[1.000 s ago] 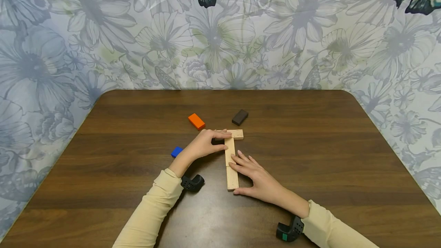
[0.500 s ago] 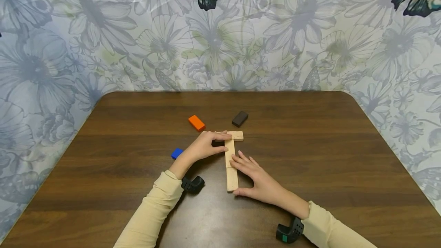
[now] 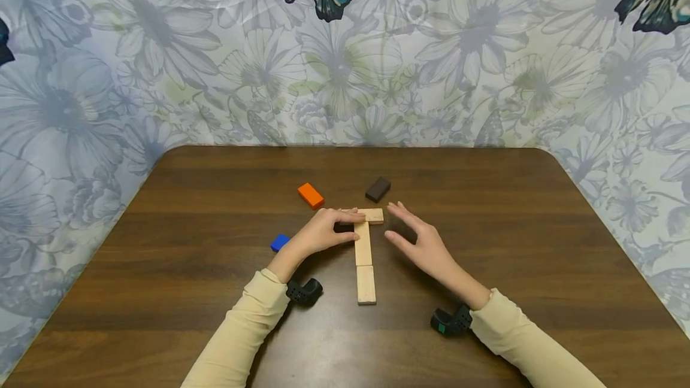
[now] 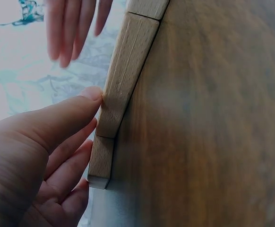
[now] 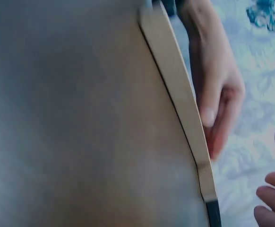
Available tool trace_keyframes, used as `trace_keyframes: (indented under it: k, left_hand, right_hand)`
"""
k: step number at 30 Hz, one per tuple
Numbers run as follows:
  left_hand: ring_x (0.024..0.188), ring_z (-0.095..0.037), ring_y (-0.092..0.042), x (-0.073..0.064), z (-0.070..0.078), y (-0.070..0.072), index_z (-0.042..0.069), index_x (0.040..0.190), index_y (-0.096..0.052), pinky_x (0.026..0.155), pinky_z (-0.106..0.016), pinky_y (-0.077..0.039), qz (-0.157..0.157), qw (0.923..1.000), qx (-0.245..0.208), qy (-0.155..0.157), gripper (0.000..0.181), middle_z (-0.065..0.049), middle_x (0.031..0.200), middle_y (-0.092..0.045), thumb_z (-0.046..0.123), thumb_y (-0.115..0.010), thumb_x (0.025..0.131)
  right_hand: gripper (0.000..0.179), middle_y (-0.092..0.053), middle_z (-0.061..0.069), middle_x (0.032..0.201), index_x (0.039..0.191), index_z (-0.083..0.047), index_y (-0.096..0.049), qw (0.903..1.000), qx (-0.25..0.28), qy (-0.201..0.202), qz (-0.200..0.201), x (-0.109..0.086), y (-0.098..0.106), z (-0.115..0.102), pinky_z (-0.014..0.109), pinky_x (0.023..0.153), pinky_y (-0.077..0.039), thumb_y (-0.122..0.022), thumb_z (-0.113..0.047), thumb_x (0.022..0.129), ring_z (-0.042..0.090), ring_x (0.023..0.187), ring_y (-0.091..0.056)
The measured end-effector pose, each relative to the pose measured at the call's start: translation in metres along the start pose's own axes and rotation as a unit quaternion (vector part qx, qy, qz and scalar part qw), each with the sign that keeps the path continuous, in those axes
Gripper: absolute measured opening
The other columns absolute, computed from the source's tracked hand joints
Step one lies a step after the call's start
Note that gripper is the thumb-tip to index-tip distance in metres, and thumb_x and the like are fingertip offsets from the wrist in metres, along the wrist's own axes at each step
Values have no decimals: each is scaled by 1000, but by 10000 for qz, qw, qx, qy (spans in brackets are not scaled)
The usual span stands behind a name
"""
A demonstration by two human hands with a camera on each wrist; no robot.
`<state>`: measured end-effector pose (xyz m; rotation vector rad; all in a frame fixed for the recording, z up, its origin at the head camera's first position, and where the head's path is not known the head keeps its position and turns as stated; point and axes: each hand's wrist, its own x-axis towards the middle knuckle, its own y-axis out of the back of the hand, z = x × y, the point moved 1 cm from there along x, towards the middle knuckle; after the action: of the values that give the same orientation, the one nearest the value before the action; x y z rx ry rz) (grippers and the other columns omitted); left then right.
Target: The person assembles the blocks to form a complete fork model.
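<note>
here, wide left hand touches two of three pale blocks, wide right hand near.

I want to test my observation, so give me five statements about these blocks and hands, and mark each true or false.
1. The left hand touches the pale blocks. True.
2. The right hand grips the dark block. False: the right hand holds nothing, and the dark block lies on the table.
3. Two pale blocks lie end to end, with another crosswise at their far end. True.
4. The blue block lies right of the pale blocks. False: the blue block lies to their left, partly hidden.
5. The orange block lies farther from the person than the blue block. True.
</note>
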<state>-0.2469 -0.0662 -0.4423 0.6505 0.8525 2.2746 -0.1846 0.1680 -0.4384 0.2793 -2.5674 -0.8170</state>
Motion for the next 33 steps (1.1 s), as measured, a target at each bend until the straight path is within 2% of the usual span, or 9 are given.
trace_keyframes:
  k: [5, 9, 15, 20, 26, 33]
  left_hand:
    - [121, -21, -47, -1, 0, -1, 2, 120, -64, 100, -37, -36, 57, 10000, -66, -21, 40, -8, 122, -59, 12, -73, 83]
    - [122, -21, -47, -2, 0, -2, 2, 120, -64, 101, -36, -34, 68, 9999, -109, -40, 39, -8, 122, -59, 11, -72, 83]
    - [123, -21, -45, -3, -1, -4, 1, 121, -63, 104, -40, -31, 84, 9999, -116, -75, 39, -9, 123, -59, 11, -71, 84]
    - [125, -20, -44, -4, -1, -3, 2, 122, -63, 105, -41, -29, 56, 10000, -63, -44, 39, -7, 125, -58, 12, -70, 85]
    - [125, -20, -44, -4, -1, -3, 1, 123, -62, 103, -40, -31, 63, 9999, -8, -95, 40, -7, 126, -57, 12, -70, 85]
    - [124, -21, -44, -4, 0, -4, 1, 122, -63, 103, -40, -32, 38, 10000, -5, -60, 39, -7, 125, -58, 12, -70, 85]
  right_hand:
    - [49, -41, 23, 138, 134, -2, -50, 9979, -16, -448, 471, 27, 5, 14, 52, 100, -32, -62, -24, 92, 33, 128, -37]
    - [48, -44, 22, 136, 133, 0, -51, 9963, -91, -683, 519, 46, 1, 25, 52, 100, -33, -61, -24, 93, 36, 126, -39]
    - [51, -44, 18, 138, 136, -1, -48, 9938, -61, -1064, 324, 67, -7, 33, 51, 101, -31, -60, -27, 93, 35, 127, -37]
    - [57, -39, 18, 142, 139, 0, -42, 9918, -149, -1267, 71, 77, -13, 40, 50, 102, -30, -60, -27, 93, 35, 129, -35]
    - [65, -28, 21, 147, 140, 5, -37, 9908, -495, -1259, -31, 83, -18, 47, 51, 105, -24, -63, -29, 91, 37, 133, -27]
    - [75, -21, 24, 148, 144, 6, -26, 9883, -781, -1273, -319, 85, -21, 49, 54, 105, -23, -61, -34, 92, 40, 134, -22]
